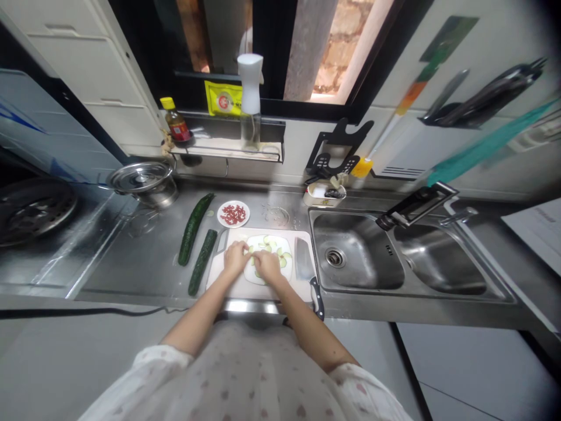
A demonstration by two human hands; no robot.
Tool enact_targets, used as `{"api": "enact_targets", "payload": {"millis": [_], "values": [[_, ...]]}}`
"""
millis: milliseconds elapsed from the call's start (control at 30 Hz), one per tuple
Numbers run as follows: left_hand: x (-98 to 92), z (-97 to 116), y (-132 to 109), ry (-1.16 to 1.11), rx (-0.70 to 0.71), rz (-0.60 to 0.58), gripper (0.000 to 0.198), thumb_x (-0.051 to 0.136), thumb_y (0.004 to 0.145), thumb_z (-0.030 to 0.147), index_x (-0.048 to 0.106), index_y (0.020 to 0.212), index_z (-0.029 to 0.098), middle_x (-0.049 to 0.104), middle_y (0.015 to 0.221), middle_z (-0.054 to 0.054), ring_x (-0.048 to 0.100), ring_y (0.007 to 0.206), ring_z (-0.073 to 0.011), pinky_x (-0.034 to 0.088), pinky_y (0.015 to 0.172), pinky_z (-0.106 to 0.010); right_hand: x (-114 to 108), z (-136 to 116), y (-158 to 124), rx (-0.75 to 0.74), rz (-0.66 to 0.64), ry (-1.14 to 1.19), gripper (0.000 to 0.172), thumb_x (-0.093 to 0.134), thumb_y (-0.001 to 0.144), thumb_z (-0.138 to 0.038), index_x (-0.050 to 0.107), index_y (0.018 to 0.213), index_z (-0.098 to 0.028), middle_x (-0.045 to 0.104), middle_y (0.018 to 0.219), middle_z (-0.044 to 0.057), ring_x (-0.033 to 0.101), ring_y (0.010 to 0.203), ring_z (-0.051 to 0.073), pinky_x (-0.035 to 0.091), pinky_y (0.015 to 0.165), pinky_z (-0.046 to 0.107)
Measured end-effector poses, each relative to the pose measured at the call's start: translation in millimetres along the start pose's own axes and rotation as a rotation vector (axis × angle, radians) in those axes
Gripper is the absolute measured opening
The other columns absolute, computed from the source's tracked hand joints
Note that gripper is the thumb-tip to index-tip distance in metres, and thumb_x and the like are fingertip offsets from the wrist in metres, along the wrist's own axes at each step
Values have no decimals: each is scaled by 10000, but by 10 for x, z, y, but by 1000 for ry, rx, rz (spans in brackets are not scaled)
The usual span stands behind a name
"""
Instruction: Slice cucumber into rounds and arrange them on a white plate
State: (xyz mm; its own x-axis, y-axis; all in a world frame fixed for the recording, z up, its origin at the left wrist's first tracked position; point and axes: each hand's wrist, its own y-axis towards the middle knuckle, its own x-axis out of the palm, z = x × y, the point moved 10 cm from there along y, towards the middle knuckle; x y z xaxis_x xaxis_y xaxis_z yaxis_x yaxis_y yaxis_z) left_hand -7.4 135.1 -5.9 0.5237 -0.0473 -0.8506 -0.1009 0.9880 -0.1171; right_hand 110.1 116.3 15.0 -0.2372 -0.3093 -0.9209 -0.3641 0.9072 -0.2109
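Observation:
My left hand and my right hand meet over the left side of a white plate. Both are closed, thumbs and fingertips pinching a thin, pale green cucumber slice between them, largely covered by the fingers. Curled cucumber slices are laid out in small groups on the plate. Beneath it is a pale cutting board. A kitchen knife lies along the board's right side, its black handle over the front edge. Left of the board lie a whole cucumber and a shorter cut cucumber.
Behind the board sits a small white plate of chopped red pieces. A steel pot stands back left. On the right is a double sink with a black faucet. A wall shelf holds bottles.

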Motion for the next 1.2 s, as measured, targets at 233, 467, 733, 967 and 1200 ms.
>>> {"api": "enact_targets", "payload": {"millis": [233, 467, 733, 967, 1200], "values": [[-4, -10, -5, 6, -10, -4, 183, 627, 796, 344, 634, 912, 204, 601, 887, -45, 568, 861, -191, 395, 761, -277, 10, 5, 15, 2, -10, -5, 324, 387, 934, -216, 675, 1082, -233, 691, 1013, 74, 604, 940, 199, 350, 793, 285], [-68, -14, 18, -109, -18, 27, 163, 648, 747, 263, 621, 893, 195, 621, 883, -32, 578, 847, -177, 416, 752, -267, -103, 36, 21, 33, 14, 30, 316, 397, 939, -234, 691, 1056, -229, 692, 1042, 69, 595, 985, 201, 357, 838, 282], [-311, -442, -68, -415, -161, 167, 230, 607, 734, 215, 620, 960, 174, 662, 879, -32, 618, 807, -156, 463, 740, -256, -628, 594, -256, 136, 290, 281, 362, 364, 929, -215, 659, 1136, -181, 668, 1128, 86, 581, 1030, 180, 389, 890, 251], [-113, -691, -377, -517, -256, -18, 368, 606, 746, 294, 642, 1072, 130, 683, 883, -64, 633, 787, -173, 479, 696, -260, -584, 1236, -802, 413, 290, 318, 348, 417, 889, -247, 656, 1129, -167, 700, 921, 79, 622, 845, 197, 421, 754, 253], [112, -538, -557, -487, -278, -183, 428, 602, 767, 292, 620, 1150, 100, 676, 775, -43, 612, 663, -149, 456, 626, -235, -143, 1340, -977, 569, 107, 385, 418, 502, 860, -277, 593, 1239, -125, 691, 899, 77, 621, 853, 185, 408, 737, 233]]}}
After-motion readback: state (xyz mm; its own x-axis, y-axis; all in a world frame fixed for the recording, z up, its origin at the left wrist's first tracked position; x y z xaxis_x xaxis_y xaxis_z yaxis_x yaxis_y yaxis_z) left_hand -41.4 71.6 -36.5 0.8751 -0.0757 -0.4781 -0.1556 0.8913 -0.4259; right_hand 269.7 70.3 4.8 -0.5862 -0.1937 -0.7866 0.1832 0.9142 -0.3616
